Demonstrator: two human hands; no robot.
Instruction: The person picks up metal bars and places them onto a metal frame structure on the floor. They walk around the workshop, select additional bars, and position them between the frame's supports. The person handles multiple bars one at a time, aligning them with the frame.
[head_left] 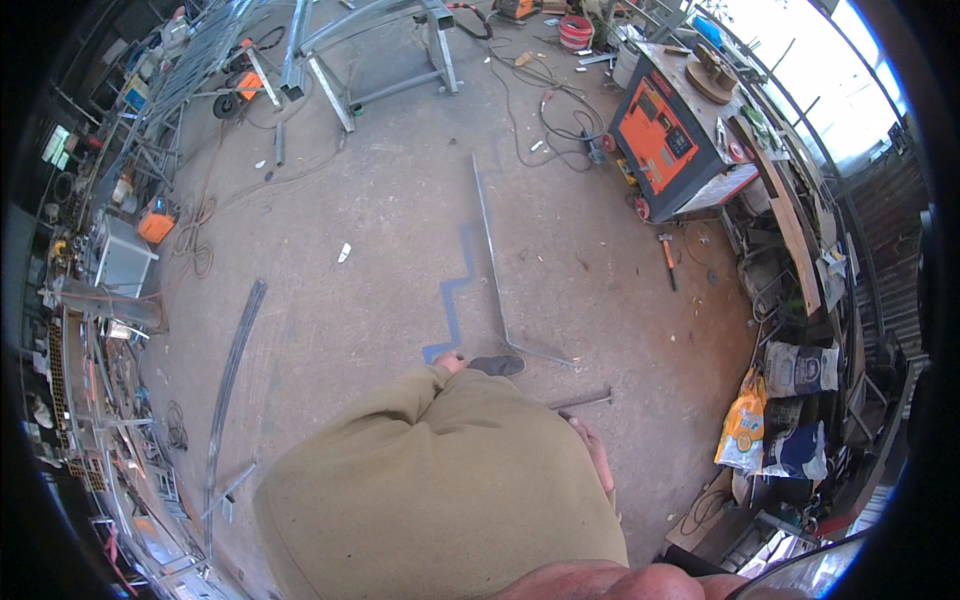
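- The person bends far forward, the khaki shirt (440, 490) filling the lower middle of the view and hiding most of both arms
- The left hand (452, 362) shows past the sleeve, low over the floor (370, 310), between the lower end of a blue stripe (450, 312) and a dark shoe (497, 366)
- Its fingers are partly hidden; I cannot tell whether they are spread or grip anything
- The right hand (593, 450) shows at the shirt's right edge, fingers pointing away from the body, just beside a short bar (585, 402); whether they hold it, I cannot tell
- The short bar is thin and grey, with a small crosspiece at its far end
- The bent bar (491, 250) lies on the floor ahead of the shoe: long, thin, grey, its near end angled off to the right
- The blue stripe runs in steps, left of the bent bar
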